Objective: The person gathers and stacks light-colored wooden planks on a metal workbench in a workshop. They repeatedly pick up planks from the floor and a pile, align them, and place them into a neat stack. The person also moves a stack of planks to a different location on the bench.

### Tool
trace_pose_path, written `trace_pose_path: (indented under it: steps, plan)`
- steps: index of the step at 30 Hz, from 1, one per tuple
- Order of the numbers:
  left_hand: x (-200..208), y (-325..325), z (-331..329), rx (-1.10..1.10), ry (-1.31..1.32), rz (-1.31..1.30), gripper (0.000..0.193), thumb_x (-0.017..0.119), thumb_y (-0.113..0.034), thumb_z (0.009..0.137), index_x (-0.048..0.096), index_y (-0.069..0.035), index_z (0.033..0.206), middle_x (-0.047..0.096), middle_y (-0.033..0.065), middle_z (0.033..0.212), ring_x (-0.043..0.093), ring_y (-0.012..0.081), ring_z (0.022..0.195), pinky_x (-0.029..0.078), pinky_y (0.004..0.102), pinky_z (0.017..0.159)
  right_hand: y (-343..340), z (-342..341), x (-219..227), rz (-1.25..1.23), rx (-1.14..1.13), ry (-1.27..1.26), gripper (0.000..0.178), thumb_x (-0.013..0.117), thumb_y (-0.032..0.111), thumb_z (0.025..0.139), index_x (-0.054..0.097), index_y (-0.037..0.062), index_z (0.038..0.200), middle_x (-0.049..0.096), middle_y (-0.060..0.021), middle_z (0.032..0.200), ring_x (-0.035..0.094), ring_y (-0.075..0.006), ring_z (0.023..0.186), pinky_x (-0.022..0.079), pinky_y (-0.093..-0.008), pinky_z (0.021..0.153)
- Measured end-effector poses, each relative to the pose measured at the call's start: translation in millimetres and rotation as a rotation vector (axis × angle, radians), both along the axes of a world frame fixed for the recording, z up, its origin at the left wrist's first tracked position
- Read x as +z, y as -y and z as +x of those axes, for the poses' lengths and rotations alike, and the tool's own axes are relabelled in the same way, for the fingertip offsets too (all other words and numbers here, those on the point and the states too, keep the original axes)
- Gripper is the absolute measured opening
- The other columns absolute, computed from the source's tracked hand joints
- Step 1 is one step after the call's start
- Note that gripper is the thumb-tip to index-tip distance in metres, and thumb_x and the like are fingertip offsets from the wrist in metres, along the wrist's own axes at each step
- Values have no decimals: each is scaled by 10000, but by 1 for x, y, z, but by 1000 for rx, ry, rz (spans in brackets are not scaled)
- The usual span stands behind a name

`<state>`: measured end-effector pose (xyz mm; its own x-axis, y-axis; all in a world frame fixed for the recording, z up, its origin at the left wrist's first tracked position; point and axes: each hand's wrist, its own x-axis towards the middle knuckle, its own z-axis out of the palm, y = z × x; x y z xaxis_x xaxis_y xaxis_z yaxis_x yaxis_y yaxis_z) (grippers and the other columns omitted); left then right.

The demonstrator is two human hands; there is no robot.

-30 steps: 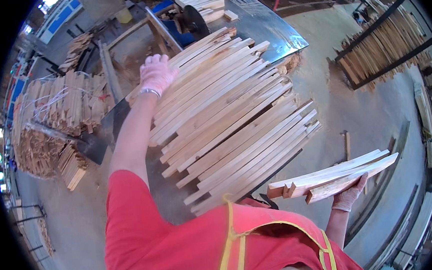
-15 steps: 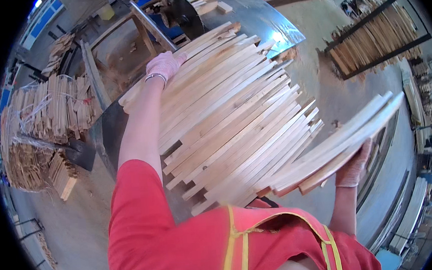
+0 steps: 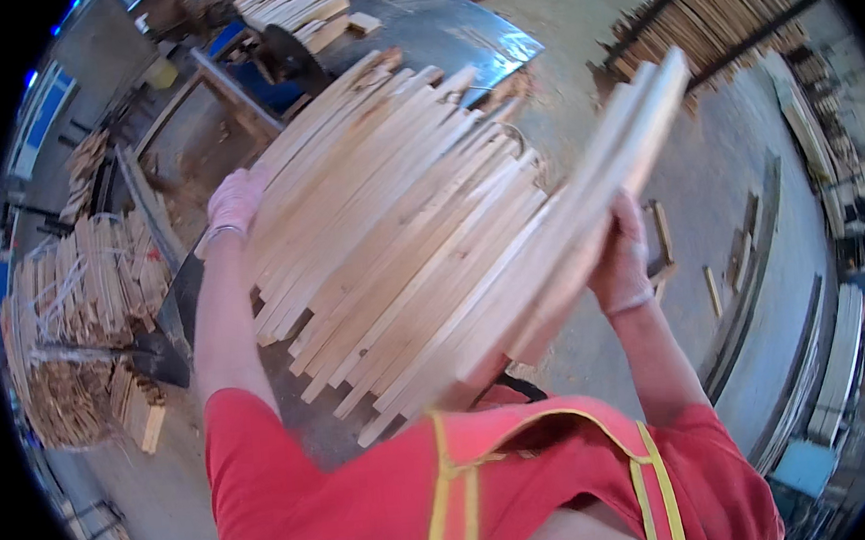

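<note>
A wide row of pale wooden slats [image 3: 378,214] lies side by side on a dark metal table, their near ends uneven. At the row's left edge, my left hand [image 3: 235,200], in a pinkish glove, is closed against the outermost slat; its fingertips are partly hidden. My right hand [image 3: 625,262], gloved too, grips a few loose slats [image 3: 590,221] from their outer side. These are tilted, far ends raised, and lie along the right edge of the row. They are blurred by motion, so whether they touch the row is hard to tell.
A dark round saw blade [image 3: 295,59] stands beyond the row, beside a shiny metal tabletop [image 3: 435,19] with wood pieces. Bundled slats [image 3: 87,284] are stacked at the left. A black-framed rack [image 3: 706,20] full of slats stands far right. Long bars [image 3: 754,278] lie on the right floor.
My right hand has brought the loose slats leftward against the row and raised their far ends. My left hand has slid nearer along the row's left edge. The view has shifted a little.
</note>
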<state>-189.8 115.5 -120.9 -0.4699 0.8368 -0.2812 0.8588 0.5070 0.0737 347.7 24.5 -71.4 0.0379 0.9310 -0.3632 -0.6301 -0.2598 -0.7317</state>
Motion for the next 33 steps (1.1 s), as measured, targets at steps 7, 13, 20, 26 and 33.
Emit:
trace_pose_path:
  steps: [7, 13, 20, 26, 33]
  plan:
    - [44, 80, 141, -614, 169, 482, 708, 732, -437, 939, 537, -42, 1493, 625, 234, 1405, 593, 392, 1316, 461, 471, 1125, -15, -55, -17, -207, 118, -242, 430, 773, 309, 938, 637, 67, 1268, 723, -86, 1154, 706, -269, 1046, 592, -477, 951]
    - [142, 141, 250, -709, 378, 69, 1043, 883, -467, 789, 387, -39, 1601, 476, 249, 1584, 515, 389, 1428, 430, 445, 1183, 11, -119, -5, -325, 109, 77, 606, 778, 262, 934, 471, 46, 1410, 634, -112, 1276, 635, -268, 1108, 568, -429, 916]
    - [81, 132, 234, -296, 244, -128, 1160, 887, -411, 748, 250, -82, 1660, 534, 249, 1522, 571, 391, 1362, 462, 456, 1147, 37, -110, -48, -241, 537, -257, 518, 692, 239, 994, 481, 122, 1453, 624, -23, 1210, 641, -186, 1039, 544, -396, 909]
    - [55, 141, 257, -286, 47, -15, 1093, 870, -396, 740, 324, -58, 1626, 555, 258, 1501, 557, 392, 1377, 464, 449, 1146, 44, -80, -33, -255, 609, -108, 532, 682, 178, 1003, 461, 93, 1479, 610, -9, 1009, 636, -172, 880, 552, -346, 887]
    - [73, 195, 228, -87, 22, 132, 1066, 808, -430, 749, 306, -106, 1633, 592, 240, 1439, 628, 388, 1270, 510, 457, 1076, 41, 24, 8, -59, 449, -165, 534, 694, 154, 987, 480, 22, 1458, 683, -91, 1124, 636, -180, 947, 517, -318, 827]
